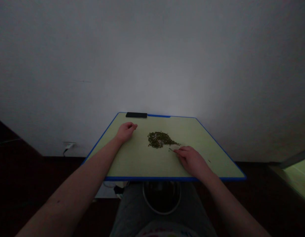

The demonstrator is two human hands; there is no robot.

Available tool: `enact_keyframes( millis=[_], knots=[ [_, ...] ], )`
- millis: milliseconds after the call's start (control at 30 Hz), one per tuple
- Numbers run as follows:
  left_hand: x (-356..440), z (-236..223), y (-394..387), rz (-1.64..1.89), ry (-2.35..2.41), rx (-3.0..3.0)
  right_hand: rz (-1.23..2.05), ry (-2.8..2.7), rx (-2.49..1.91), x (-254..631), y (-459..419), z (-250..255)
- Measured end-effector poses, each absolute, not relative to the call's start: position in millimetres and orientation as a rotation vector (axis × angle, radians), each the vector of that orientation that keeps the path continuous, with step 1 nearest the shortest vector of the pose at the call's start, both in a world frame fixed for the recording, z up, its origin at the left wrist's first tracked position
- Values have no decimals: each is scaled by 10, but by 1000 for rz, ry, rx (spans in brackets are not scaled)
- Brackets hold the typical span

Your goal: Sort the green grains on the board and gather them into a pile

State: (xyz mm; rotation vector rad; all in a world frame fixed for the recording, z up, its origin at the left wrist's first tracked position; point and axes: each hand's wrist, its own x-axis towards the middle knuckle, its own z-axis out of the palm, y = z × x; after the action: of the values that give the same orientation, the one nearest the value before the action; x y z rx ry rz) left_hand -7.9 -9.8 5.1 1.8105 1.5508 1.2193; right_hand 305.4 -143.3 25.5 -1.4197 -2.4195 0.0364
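Note:
A loose pile of small green-brown grains (157, 141) lies near the middle of a pale board-like tabletop (139, 166) with a blue rim. Its thin tail trails to the right. My right hand (190, 159) is just below that tail, thumb and fingers pinched on a thin, dark, stem-like piece (171, 150) that points left; its exact kind is too small to tell. To the left of the pile, my left hand (126, 131) rests on the board, apart from the grains. Its fingers are curled closed, and whatever may be inside is hidden.
A black phone (136, 115) lies at the board's back left edge, close to the wall (157, 65). A small dark sliver (209, 161) is right of my right hand. Below the front edge, a round metal bowl (162, 211) sits between my legs. A plug (69, 145) is in the wall at left.

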Motion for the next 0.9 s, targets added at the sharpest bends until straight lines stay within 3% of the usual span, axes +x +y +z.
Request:
enact_keyframes(
  millis=[900],
  knots=[
    [-93,37,-87,1226,1539,1826,48,-2358,-1472,3098,-1402,256]
  ],
)
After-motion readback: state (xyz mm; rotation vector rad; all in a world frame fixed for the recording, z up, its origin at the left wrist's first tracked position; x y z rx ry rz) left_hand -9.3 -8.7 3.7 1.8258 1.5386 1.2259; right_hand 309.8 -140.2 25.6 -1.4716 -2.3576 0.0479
